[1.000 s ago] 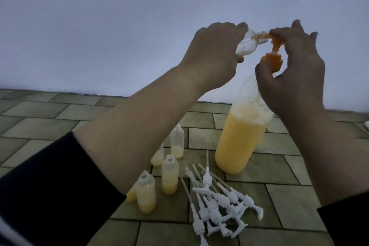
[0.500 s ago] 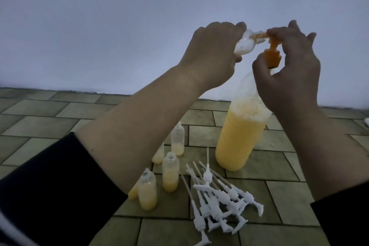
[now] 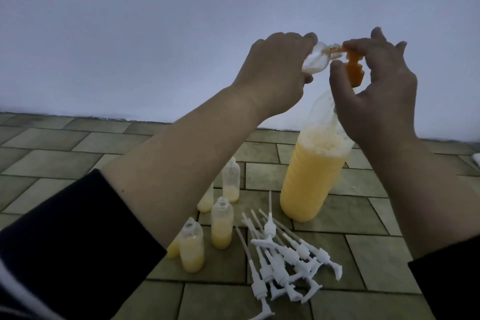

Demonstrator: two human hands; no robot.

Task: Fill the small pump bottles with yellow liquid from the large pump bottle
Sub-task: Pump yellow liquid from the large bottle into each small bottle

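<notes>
A large clear bottle (image 3: 309,179) about two-thirds full of yellow liquid stands on the tiled floor, topped by an orange pump (image 3: 353,70). My right hand (image 3: 376,86) grips the pump head, fingers over its top and thumb by the collar. My left hand (image 3: 272,73) holds a small clear bottle (image 3: 135,61) tilted on its side, its mouth against the orange spout; a little pale liquid lies inside it. Several small open bottles (image 3: 221,223) partly filled with yellow liquid stand on the floor below my left forearm.
A heap of white pump heads with long tubes (image 3: 285,254) lies on the tiles in front of the large bottle. A plain white wall (image 3: 155,34) rises just behind the floor edge. Something white (image 3: 476,157) shows at the far right edge.
The orange pump head sits slightly higher over its collar than a second ago. Both hands stay at the spout, and the camera has shifted a little.
</notes>
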